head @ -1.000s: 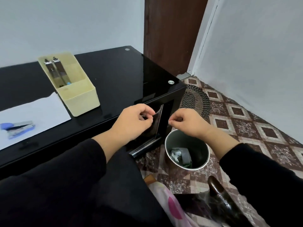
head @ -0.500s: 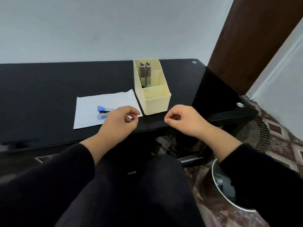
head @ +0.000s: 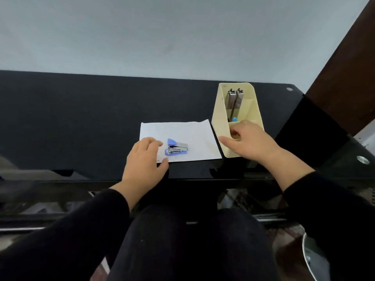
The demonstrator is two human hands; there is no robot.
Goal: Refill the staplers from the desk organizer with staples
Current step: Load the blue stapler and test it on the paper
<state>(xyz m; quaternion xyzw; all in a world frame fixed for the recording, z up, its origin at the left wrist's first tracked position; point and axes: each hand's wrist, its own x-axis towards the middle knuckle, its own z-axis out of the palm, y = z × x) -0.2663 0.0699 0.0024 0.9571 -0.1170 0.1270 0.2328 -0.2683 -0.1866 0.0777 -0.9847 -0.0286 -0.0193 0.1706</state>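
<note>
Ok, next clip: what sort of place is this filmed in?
Probably a home or small-office workspace: a glossy black desk against a plain wall, a cream desk organizer holding metal staplers, and a blue stapler lying on a sheet of paper.

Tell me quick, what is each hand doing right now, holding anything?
Left hand: open, resting on the paper, holding nothing.
Right hand: fingers inside the desk organizer; grip cannot be told.

Office corner: black desk (head: 81, 118), desk organizer (head: 254, 110).
</note>
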